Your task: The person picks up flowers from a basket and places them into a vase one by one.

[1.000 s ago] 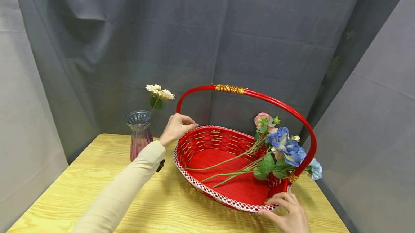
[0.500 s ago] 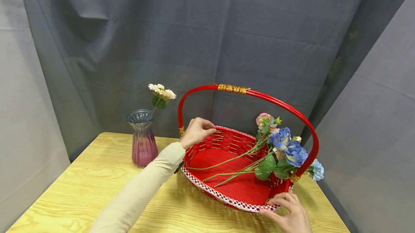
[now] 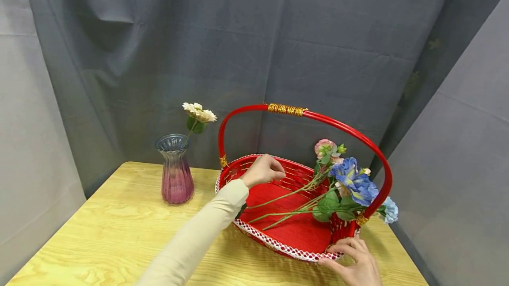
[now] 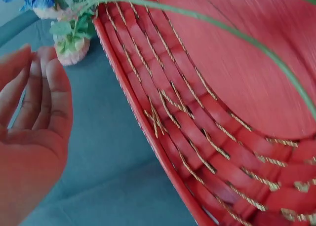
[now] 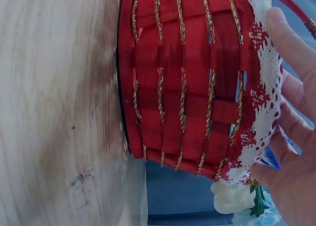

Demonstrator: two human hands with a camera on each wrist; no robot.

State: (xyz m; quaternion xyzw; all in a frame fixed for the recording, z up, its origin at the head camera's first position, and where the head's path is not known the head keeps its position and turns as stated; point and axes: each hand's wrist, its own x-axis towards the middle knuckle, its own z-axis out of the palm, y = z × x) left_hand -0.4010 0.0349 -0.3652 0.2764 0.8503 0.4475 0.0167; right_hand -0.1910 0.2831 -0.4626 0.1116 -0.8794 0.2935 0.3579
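Observation:
A red woven basket (image 3: 274, 244) with white lace trim and a tall arched handle stands on the table. My left hand (image 3: 263, 171) hovers over its back-left part, fingers loosely bent, holding nothing; the left wrist view shows this hand (image 4: 42, 102) apart from the basket's rim. With thumb and fingers, my right hand (image 3: 355, 259) grips the front-right rim; in the right wrist view the lace (image 5: 266, 88) lies between them. Inside the basket, long green stems (image 3: 278, 212) lie leftward from a blue flower (image 3: 354, 181), a pink flower (image 3: 324, 147) and a light-blue flower (image 3: 390, 210) at the right end.
A blue-to-pink glass vase (image 3: 177, 180) stands left of the basket, holding a stem with cream flowers (image 3: 199, 113). The basket's handle (image 3: 336, 123) arches over the flowers. A grey curtain (image 3: 199, 56) hangs behind the wooden table (image 3: 103, 228).
My left hand has moved right from the basket's back-left rim to over its inside. The right hand has kept its hold on the rim, and the flowers lie as before.

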